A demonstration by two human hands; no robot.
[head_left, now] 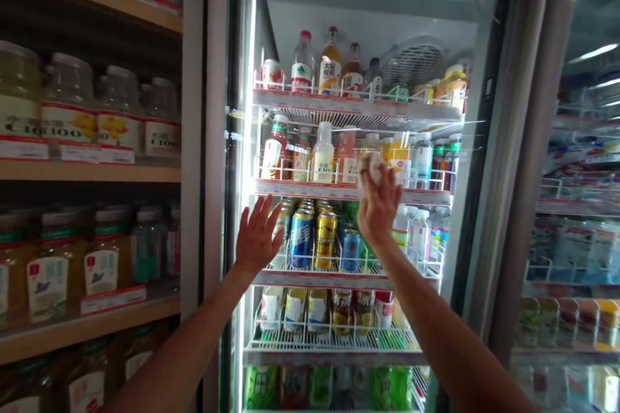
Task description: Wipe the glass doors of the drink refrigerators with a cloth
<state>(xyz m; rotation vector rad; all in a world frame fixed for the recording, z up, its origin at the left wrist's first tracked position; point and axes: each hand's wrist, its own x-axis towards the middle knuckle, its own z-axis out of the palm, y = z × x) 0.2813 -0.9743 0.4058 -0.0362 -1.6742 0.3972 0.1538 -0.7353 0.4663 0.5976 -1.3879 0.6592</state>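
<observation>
My left hand point(258, 235) is raised flat with its fingers spread, palm toward the glass door point(472, 161) of a lit drinks fridge. Nothing shows in it. Higher and to the right, my right hand point(379, 203) is blurred by motion, its fingers over a crumpled white wad point(369, 166) that looks like a cloth or tissue. The wad is in front of the second shelf's bottles, against or close to the glass. Behind my left hand stand a blue can point(301, 239) and a gold can point(325, 240).
Wooden shelves point(97, 171) with bottled drinks stand at the left, past a metal frame point(194, 142). Inside the fridge, several wire racks point(339, 281) hold bottles and cans. Another fridge point(571, 206) is on the right, beyond a metal upright point(516, 161).
</observation>
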